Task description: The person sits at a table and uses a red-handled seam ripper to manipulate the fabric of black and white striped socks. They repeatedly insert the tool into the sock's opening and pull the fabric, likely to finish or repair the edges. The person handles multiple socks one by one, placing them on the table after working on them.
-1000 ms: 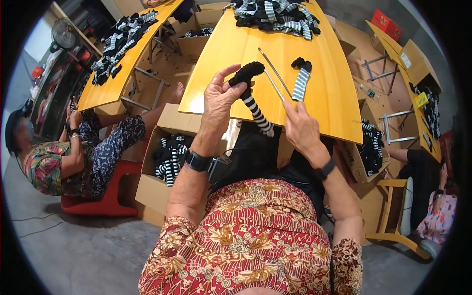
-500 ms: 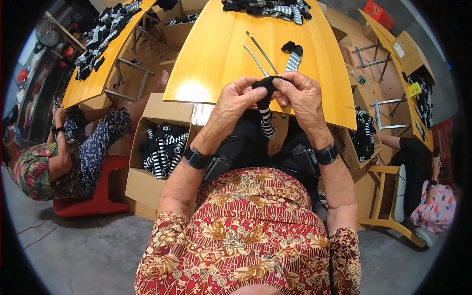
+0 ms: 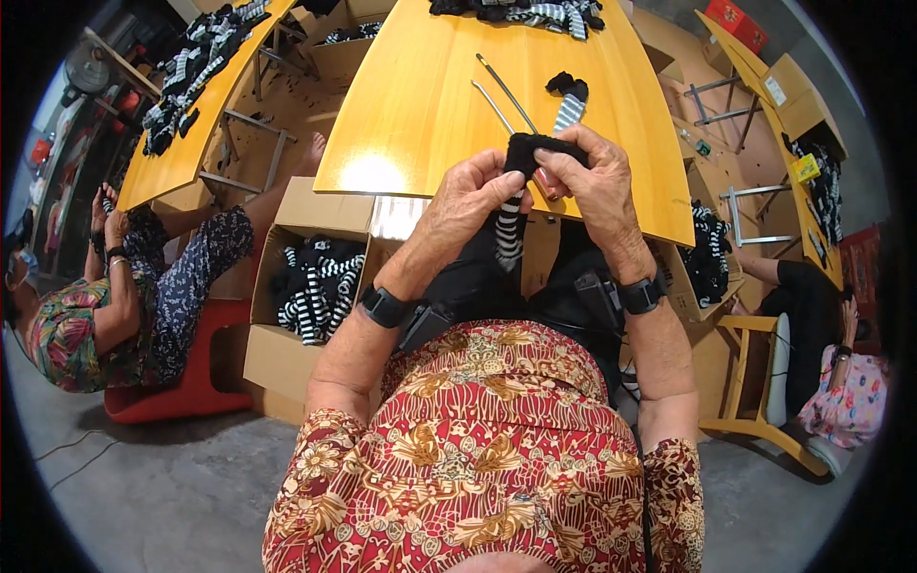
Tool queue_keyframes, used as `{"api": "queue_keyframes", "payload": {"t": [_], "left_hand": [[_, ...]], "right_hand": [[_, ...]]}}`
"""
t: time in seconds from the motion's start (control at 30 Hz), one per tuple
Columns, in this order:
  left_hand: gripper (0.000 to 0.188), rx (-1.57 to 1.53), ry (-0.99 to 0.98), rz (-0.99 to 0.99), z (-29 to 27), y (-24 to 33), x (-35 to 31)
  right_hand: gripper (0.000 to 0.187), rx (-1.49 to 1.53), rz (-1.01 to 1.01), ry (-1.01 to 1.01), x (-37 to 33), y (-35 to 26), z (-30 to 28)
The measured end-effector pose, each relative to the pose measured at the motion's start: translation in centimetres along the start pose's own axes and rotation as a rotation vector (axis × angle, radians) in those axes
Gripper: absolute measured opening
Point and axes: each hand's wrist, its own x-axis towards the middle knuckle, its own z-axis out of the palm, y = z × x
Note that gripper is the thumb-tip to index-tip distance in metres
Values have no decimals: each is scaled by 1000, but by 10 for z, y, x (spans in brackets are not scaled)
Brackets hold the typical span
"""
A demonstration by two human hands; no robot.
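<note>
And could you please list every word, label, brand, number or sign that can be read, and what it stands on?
No text is legible here.
White label on the right-hand carton: too small to read.
Red box, upper right: marks too blurred to read.

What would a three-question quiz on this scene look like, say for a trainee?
1. What do the left grip and the right grip both hold?
2. True or false: two slim rods lie on the yellow table.
3. The open cardboard box on the person's left contains: a) plates; b) striped knits; c) fruit.

Key:
1. One sock-like knit piece, black at the held end, with a striped part hanging down.
2. True.
3. b.
</note>
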Motion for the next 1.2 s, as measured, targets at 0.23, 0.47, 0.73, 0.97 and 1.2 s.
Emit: {"api": "queue_keyframes", "payload": {"t": [0.23, 0.47, 0.73, 0.97, 1.2], "left_hand": [[20, -122, 100, -66, 0, -13, 3], [23, 87, -67, -225, 10, -13, -16], [35, 256, -163, -308, -23, -4, -68], [41, 27, 92, -48, -9, -3, -51], [25, -200, 574, -102, -81, 8, -88]], "right_hand": [[19, 762, 214, -76, -18, 25, 18], [15, 392, 85, 147, -16, 27, 17], [9, 515, 98, 305, 3, 31, -23], [16, 275, 133, -160, -10, -2, 38], [24, -944, -335, 129, 50, 76, -37]]}}
